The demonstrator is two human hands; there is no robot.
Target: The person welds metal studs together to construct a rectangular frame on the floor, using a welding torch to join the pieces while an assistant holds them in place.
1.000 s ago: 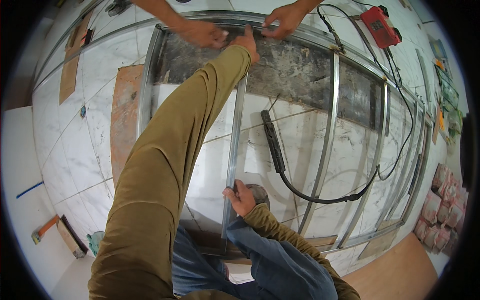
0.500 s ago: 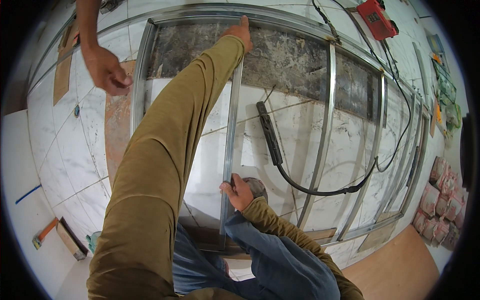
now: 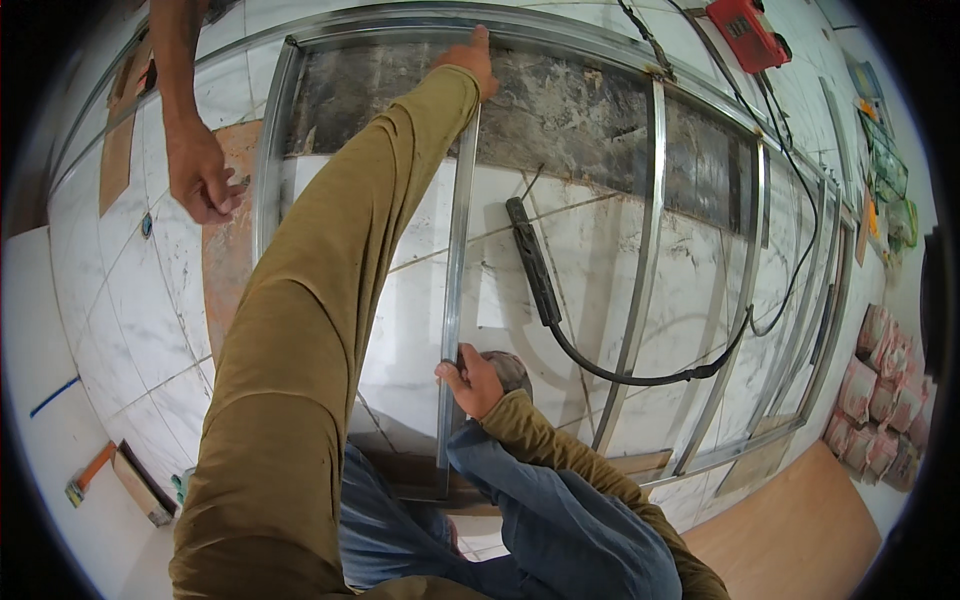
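One slim silver metal bar, spanning a rectangular silver metal frame over white marbled floor tiles; right hand closed round its nearer part, left hand at its far end, finger closure indeterminable, apparently for steadiness.

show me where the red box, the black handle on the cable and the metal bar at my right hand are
red box (image 3: pixel 744 36): head view, middle of its casing
black handle (image 3: pixel 533 262): head view, midway along its grip
metal bar (image 3: pixel 457 260): head view, bare stretch above the right hand (image 3: pixel 479 385)
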